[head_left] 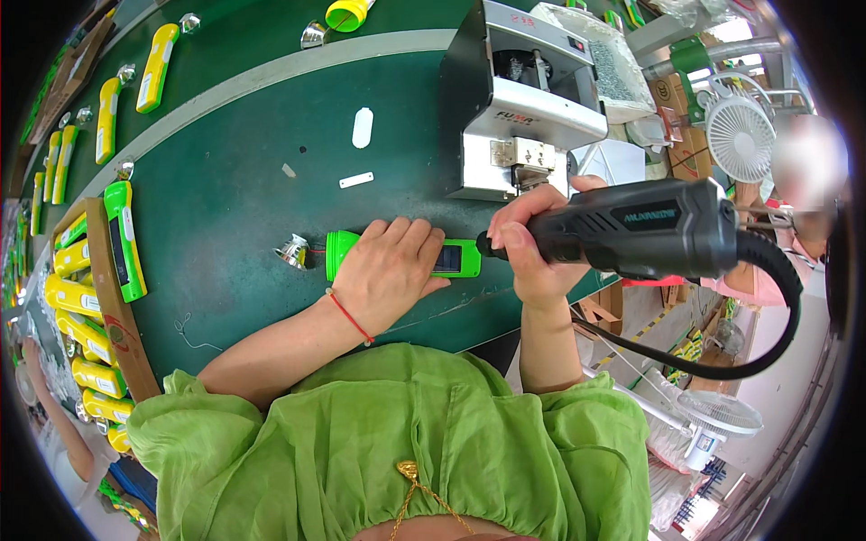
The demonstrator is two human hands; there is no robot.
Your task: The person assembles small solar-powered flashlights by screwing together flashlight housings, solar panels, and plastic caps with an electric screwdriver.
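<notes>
So the green flashlight body (397, 255) is lying flat on the dark green table (225, 234), pretty much dead centre of the view, and it's pinned down by the left hand (388, 270), which is laid palm-down over it with the fingers curled over the far edge toward 12 o'clock, a red string bracelet (350, 317) sitting at the wrist. For a clean screw, the body is probably best kept pressed flat like that so it can't twist, and the driver tip lined up dead straight with the hole before the trigger is touched; a tilted bit likely means a stripped head. At 3 o'clock from the flashlight, the black electric screwdriver (631, 227) is clamped in the right hand (532, 243), fist wrapped tight round the front of its barrel, held level with the nose pointing at 9 o'clock and nearly touching the flashlight's end. A loose silver reflector (293, 251) sits just beside the flashlight at 9 o'clock. Further out at 12 o'clock a grey screw-feeder box (523, 99) is parked, and yellow flashlights (81, 307) are lined up at 9 o'clock.
</notes>
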